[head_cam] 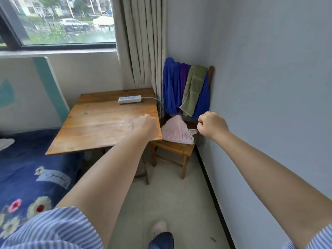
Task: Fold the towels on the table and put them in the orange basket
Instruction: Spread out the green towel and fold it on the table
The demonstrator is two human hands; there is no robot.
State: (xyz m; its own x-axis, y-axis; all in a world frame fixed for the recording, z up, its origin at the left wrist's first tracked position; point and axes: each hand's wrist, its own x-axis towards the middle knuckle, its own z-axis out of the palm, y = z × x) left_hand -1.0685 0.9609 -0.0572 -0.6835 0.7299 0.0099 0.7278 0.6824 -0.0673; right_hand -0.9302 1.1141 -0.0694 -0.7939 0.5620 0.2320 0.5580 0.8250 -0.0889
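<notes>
Both arms are reaching forward from blue-and-white striped short sleeves [53, 229], and each hand is curling into a fist. The left hand [146, 125] is hovering over the near right corner of the square wooden table [100, 123], knuckles up, fingers folded under with nothing visible inside them. The right hand [212, 125] is hanging clenched in the air in front of the wooden chair [179, 150] — it too is gripping nothing that shows. The towels are sitting on that chair rather than on the table: a pale pink towel with a striped edge [177, 132] is lying crumpled on the seat, just beside the table's corner and between the two fists, while a deep blue towel [169, 87], a purple towel [184, 76] and an olive green towel [194, 88] are draping side by side over the chair's back, against the grey wall. On the tabletop a white power strip [129, 99] is resting near the far edge, its cable trailing toward the beige curtain [142, 42]. A dark blue floral bedspread [27, 177] is filling the lower left.
</notes>
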